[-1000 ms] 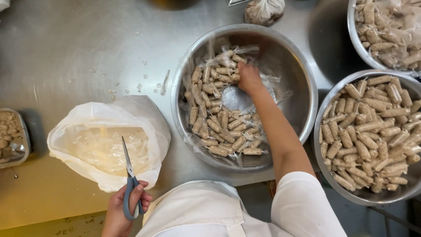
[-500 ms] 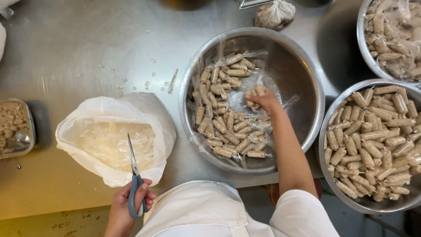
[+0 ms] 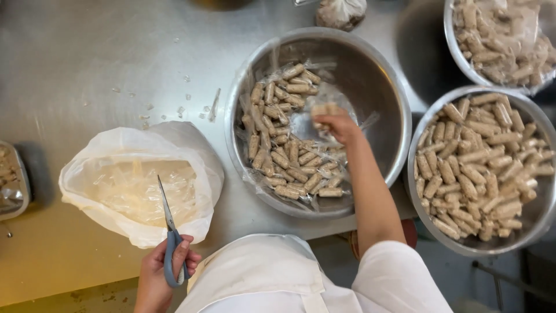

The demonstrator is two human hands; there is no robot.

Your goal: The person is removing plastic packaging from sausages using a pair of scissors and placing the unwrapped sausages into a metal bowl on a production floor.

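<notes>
A: Plastic everywhere — where does it sit?

B: A clear, crinkled film package (image 3: pixel 289 156) lies inside the middle steel bowl (image 3: pixel 382 87), cut open, with tan cylindrical pieces (image 3: pixel 284 159) packed in rows on it. A white translucent bag (image 3: pixel 197 168) stands open on the steel table (image 3: pixel 87 58) to the left of the bowl, with glossy crumpled clear wrapping inside. A small knotted clear bag (image 3: pixel 341 11) sits at the top edge, beyond the bowl.

A: And the hands?

B: The right hand (image 3: pixel 339 124) is in the middle bowl, fingers closed around a few of the tan pieces, lifted just above the film. The left hand (image 3: pixel 159 275) is at the table's near edge, gripping grey-handled scissors (image 3: pixel 169 232) — blades shut, pointing up over the white bag.

A: Other containers?

B: Right of the middle bowl, a second steel bowl (image 3: pixel 425 124) is heaped with loose pieces, rough and matte. A third bowl (image 3: pixel 452 35) at the top right holds more under film. A small metal tray (image 3: pixel 17 191) shows at the left edge.
</notes>
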